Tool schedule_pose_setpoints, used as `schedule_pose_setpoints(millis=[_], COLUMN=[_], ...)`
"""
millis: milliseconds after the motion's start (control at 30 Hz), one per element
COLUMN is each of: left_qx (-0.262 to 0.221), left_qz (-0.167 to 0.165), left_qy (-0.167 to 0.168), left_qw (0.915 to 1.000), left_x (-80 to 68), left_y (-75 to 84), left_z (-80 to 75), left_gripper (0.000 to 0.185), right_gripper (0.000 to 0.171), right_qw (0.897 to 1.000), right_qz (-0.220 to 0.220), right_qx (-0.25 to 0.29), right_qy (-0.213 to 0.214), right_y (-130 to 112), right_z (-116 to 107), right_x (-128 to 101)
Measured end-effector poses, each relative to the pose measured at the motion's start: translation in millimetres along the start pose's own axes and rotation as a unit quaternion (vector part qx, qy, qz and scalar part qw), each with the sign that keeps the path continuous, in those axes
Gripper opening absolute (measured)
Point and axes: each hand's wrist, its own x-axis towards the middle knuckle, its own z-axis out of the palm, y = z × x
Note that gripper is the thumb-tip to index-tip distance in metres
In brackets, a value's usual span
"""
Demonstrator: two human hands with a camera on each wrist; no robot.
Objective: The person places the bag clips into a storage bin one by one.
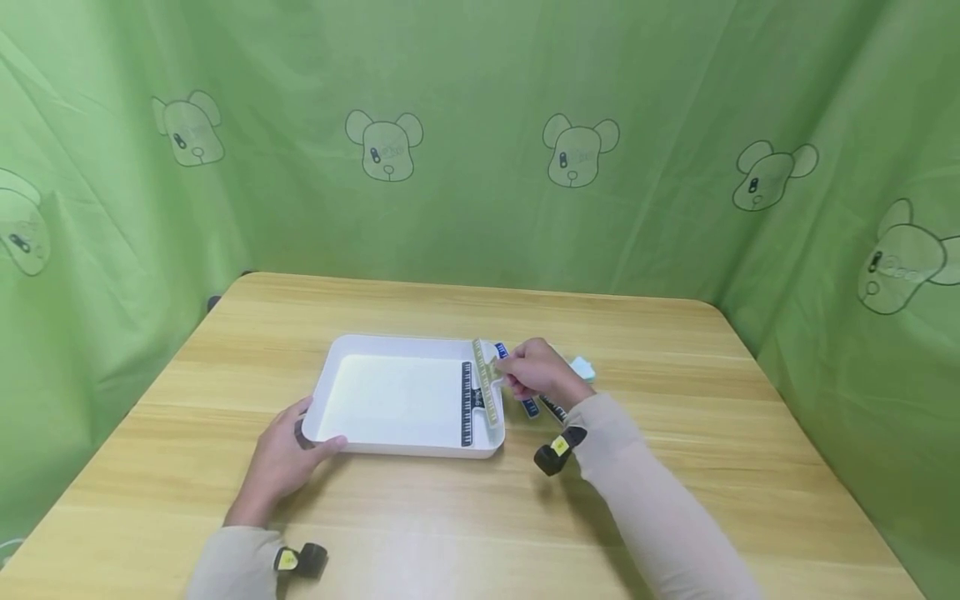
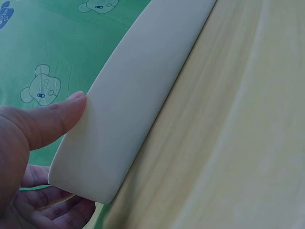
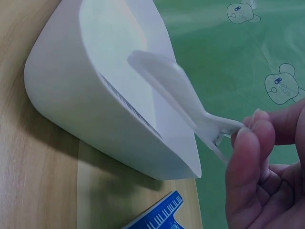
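Note:
A white tray (image 1: 405, 341) sits mid-table. My left hand (image 1: 288, 454) grips its near left corner; in the left wrist view the thumb (image 2: 52, 117) presses the tray's wall (image 2: 128, 105) and the fingers curl behind it. My right hand (image 1: 536, 371) pinches a long yellow-green patterned clip (image 1: 486, 383) over the tray's right rim. From the right wrist the clip (image 3: 171, 86) shows its white underside above the tray (image 3: 71, 95), held between the fingertips (image 3: 252, 143). A black piano-key clip (image 1: 467, 404) lies inside the tray along its right side.
On the wooden table under my right hand lie a blue piano-key clip (image 1: 530, 407) (image 3: 155, 217) and a black one (image 1: 553, 408). A pale teal item (image 1: 583, 367) sits just right of them. Green cloth walls surround the table.

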Motion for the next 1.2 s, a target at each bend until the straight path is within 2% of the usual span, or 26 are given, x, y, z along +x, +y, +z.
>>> schedule_pose_setpoints(millis=[333, 1200], left_qx=[0.004, 0.001], left_qz=[-0.003, -0.007], left_qy=[0.0, -0.004], left_qw=[1.0, 1.0], left_x=[-1.7, -2.5], left_y=[1.3, 3.0], left_z=[-0.8, -1.2], left_gripper=[0.091, 0.091], right_gripper=[0.023, 0.024], right_qw=[1.0, 1.0], right_qz=[0.004, 0.009], right_qx=[-0.023, -0.011], right_qy=[0.004, 0.002], right_y=[-2.3, -0.9], right_z=[5.2, 13.9], right_x=[-0.4, 4.9])
